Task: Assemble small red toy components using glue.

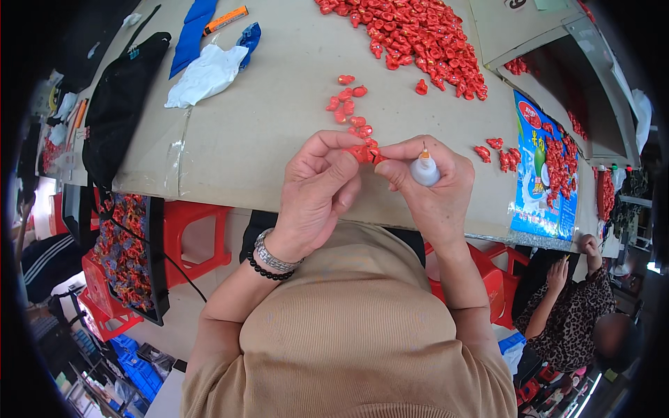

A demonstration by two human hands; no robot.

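Above the table's near edge, my left hand (pixel 315 182) pinches a small glossy red figurine (pixel 360 154) between thumb and fingers. My right hand (pixel 442 195) meets it from the other side, its thumb and forefinger closed at the figurine's right end, where a small dark spot shows. Tucked in the same right hand is a small white squeeze bottle (pixel 424 171) with an orange needle tip pointing away from me. Just beyond my fingers lies a loose line of similar red figurines (pixel 341 106). Whether the two hands hold one piece or two is hard to make out.
A big heap of red figurines (pixel 418 42) covers the far side. More lie on a blue printed sheet (pixel 529 167) at the right. White tissue (pixel 209 75) and an orange tube (pixel 226 21) lie far left. A filled black tray (pixel 155 258) stands left; another person (pixel 575 306) sits right.
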